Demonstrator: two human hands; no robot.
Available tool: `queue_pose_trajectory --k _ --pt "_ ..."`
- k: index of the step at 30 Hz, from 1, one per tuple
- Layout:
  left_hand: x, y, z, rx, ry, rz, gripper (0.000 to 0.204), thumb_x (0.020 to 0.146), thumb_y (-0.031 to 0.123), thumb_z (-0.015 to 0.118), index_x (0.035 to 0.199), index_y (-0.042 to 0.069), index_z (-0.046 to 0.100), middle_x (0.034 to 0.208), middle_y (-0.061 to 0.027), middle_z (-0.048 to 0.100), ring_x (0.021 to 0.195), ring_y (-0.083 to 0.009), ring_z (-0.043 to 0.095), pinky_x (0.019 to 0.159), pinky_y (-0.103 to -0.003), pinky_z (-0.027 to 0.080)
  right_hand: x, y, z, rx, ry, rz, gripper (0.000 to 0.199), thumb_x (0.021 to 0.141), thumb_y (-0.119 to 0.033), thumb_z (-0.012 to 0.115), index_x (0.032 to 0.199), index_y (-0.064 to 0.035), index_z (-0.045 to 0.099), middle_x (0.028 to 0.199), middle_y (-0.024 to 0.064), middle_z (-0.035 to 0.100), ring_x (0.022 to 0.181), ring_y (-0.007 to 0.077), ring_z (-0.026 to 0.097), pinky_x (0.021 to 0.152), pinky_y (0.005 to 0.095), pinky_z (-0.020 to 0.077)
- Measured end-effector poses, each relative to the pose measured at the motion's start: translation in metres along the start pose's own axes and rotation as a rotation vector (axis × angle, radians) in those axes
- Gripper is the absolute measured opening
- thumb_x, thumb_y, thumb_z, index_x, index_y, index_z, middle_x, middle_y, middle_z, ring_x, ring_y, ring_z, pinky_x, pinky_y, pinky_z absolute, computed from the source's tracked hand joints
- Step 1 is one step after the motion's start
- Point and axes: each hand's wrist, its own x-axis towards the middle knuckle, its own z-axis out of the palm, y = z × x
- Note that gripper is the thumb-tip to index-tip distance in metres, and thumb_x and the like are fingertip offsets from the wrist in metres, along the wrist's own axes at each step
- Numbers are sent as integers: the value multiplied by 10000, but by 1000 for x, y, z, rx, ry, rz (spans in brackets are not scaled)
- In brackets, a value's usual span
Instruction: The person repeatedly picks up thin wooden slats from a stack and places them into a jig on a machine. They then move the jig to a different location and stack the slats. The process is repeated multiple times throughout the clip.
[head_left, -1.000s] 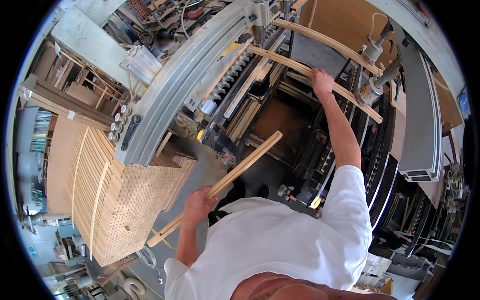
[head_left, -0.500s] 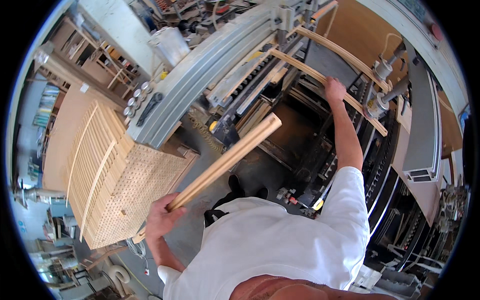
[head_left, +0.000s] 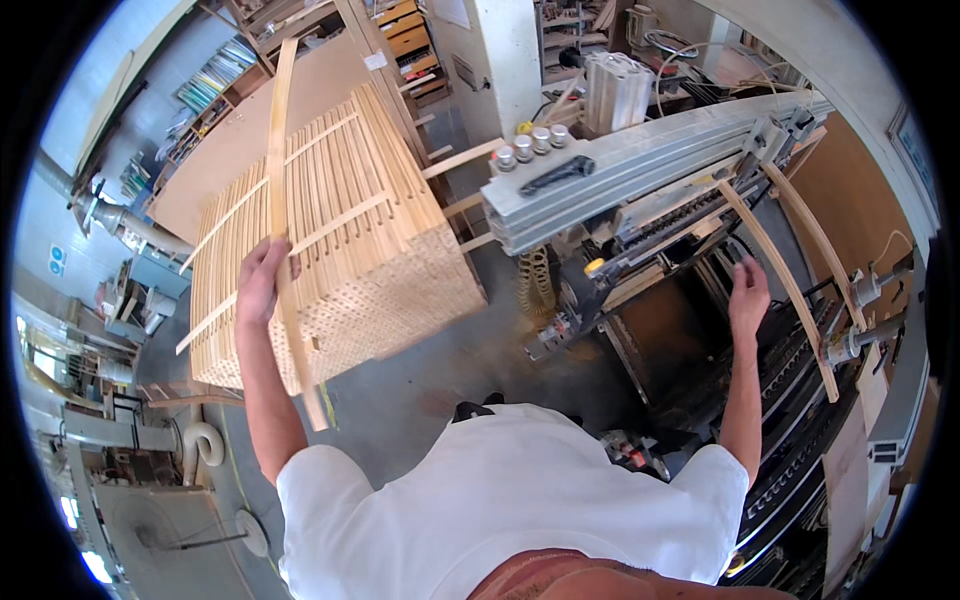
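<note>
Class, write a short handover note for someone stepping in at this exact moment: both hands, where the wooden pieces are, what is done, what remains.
Left hand: gripping one curved wooden slat, held over the stack of slats.
Right hand: open, empty, reaching toward two curved slats seated in the machine.
Done: one slat is out of the machine and at the stack.
Left: lay the held slat on the stack; the two slats in the machine probably need handling next.

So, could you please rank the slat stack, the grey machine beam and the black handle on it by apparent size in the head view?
1. Slat stack
2. Grey machine beam, though fisheye bending makes these two unsure
3. Black handle, clearly smallest
</note>
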Motion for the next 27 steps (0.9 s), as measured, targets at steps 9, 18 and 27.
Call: queue_pose_trajectory --k 9,18,27 --pt "253 -67 12 785 245 -85 489 816 403 626 684 -64 694 672 -186 684 667 -254 692 665 -361 536 -167 -93 56 157 -193 282 198 918 -78 648 1070 45 678 911 102 697 785 140 653 737 285 539" --pt "350 -86 74 1024 150 81 376 827 347 595 710 15 728 656 -144 700 699 -259 717 729 -351 566 -298 -107 9 -53 -184 541 260 908 -148 661 1092 33 689 855 88 708 788 141 650 757 283 518" --pt "260 -70 98 943 -1 286 753 825 501 677 1338 -35 547 1258 -282 606 1221 -375 569 1050 -389 431 -379 -120 -5 26 -56 647 254 907 -127 670 1100 37 687 910 99 716 851 153 663 795 280 511"
